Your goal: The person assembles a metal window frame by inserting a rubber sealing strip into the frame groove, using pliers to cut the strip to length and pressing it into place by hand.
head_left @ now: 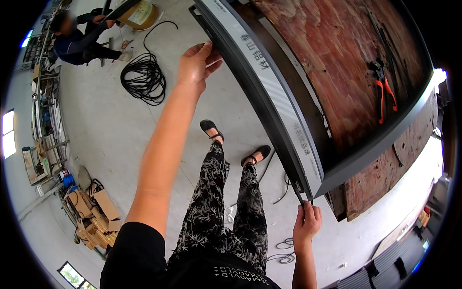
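Note:
A dark metal frame (370,149) with a grey, printed protective film (262,67) along one side lies over the workbench. My left hand (195,65) is at the outer edge of that side, towards its far end. Its thumb tip comes up to the edge, while the other fingers are loosely curled and apart. At the near corner, my right hand (308,222) pinches a thin black strip (301,196) that runs up to the frame. Its fingers hide the end of the strip.
Red-handled pliers (383,94) lie on the worn wooden bench top (332,58) inside the frame. On the floor are coiled black cord (143,79) and cartons (98,212). A co-worker (79,41) sits at the upper left, near a yellowish drum (139,15).

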`<state>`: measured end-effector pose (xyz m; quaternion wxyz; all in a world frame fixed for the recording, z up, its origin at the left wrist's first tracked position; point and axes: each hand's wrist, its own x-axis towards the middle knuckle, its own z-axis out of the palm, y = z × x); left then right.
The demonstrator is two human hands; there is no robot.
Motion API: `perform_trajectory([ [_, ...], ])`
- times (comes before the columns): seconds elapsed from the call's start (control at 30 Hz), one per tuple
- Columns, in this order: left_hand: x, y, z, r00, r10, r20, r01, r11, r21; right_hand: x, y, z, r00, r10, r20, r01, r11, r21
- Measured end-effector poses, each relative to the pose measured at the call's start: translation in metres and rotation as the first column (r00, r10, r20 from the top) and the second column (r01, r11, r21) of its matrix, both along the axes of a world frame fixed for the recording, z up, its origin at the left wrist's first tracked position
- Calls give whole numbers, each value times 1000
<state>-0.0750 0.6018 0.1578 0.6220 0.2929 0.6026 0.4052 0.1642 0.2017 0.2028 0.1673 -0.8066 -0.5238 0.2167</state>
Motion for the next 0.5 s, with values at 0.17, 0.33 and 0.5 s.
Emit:
perform_trajectory([
  [0.17, -2, 8, 2, 1000, -31, 6, 31, 999, 13, -1, -2, -1, 999, -28, -23, 28, 1000, -2],
  [0.33, 0, 26, -10, 998, 6, -61, -4, 999, 40, 0, 5, -2, 992, -58, -116, 59, 998, 3],
  [0.5, -8, 47, -21, 976, -18, -215, 43, 993, 112, 8, 9, 4, 949, -143, -280, 139, 990, -33],
])
